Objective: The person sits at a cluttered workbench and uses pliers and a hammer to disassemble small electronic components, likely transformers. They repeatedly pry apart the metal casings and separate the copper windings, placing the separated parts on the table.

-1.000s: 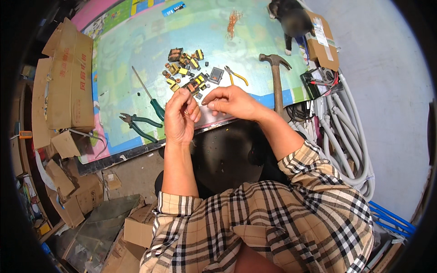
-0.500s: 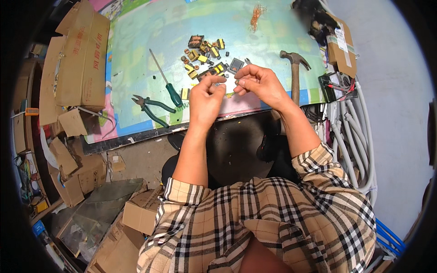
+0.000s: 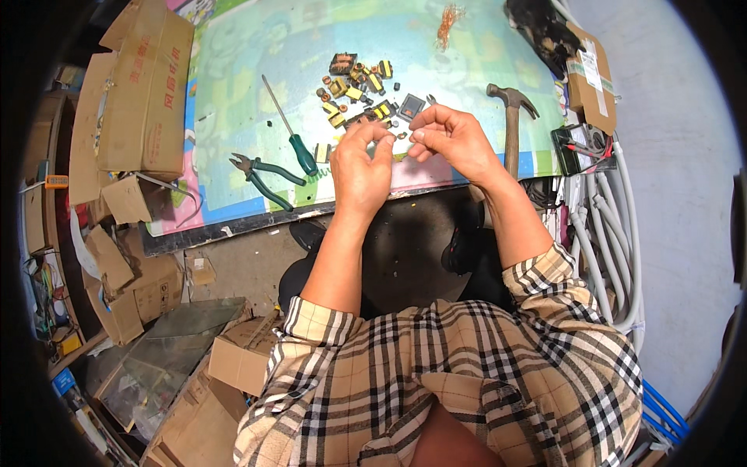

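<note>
Both my hands are raised over the near edge of the table, a short gap between them. My left hand [image 3: 362, 165] is closed, its thumb against its bent fingers; whatever it pinches is too small to make out. My right hand [image 3: 454, 142] has thumb and forefinger pressed together, the other fingers curled below. Close to its fingertips is a small copper-coloured piece [image 3: 401, 135]; I cannot tell if it is held or lies on the table. Just beyond my hands sit a heap of small yellow-and-black transformers and copper coils [image 3: 359, 92] and a dark square tray [image 3: 411, 107].
Left of the heap lie a green-handled screwdriver [image 3: 299, 148] and pliers [image 3: 268, 180]. A claw hammer [image 3: 512, 128] rests at the right. Copper wire strands [image 3: 448, 27] lie at the back, near a black furry animal [image 3: 542, 35]. Cardboard boxes [image 3: 144, 101] flank the table's left side.
The view has shifted slightly, so the table and its tools appear a little further right. My hands stay close together, with small finger movements and the gap a little wider.
</note>
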Demonstrator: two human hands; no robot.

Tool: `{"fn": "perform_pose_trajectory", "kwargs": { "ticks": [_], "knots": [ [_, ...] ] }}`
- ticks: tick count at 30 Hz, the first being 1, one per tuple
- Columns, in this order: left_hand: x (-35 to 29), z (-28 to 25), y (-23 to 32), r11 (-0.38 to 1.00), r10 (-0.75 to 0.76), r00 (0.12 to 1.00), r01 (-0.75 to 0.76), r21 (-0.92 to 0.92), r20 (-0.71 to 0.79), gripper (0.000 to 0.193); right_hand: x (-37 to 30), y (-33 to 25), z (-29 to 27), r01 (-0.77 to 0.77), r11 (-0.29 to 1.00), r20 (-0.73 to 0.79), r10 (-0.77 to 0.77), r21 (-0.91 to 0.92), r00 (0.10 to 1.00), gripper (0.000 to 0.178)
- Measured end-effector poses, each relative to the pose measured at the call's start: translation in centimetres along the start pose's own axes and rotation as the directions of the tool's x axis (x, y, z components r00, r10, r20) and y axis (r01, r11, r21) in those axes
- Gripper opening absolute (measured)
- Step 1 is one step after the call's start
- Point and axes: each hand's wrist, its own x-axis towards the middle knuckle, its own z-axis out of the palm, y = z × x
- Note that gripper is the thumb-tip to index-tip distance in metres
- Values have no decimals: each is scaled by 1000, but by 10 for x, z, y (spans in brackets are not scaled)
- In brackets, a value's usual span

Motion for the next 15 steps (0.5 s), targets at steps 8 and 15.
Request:
{"fn": "perform_pose_trajectory", "kwargs": {
  "ticks": [8, 15],
  "knots": [
    [-1, -2, 1, 975, -204, 974, 211, -69, 99, 12, -4, -2, 7, 43, 957, -28, -53, -288, 998, 9],
    [-3, -6, 17, 982, -186, 971, 182, 40, 147, 11, -2, 3, 5, 260, 736, -49, -370, -624, 928, 10]
  ]
}}
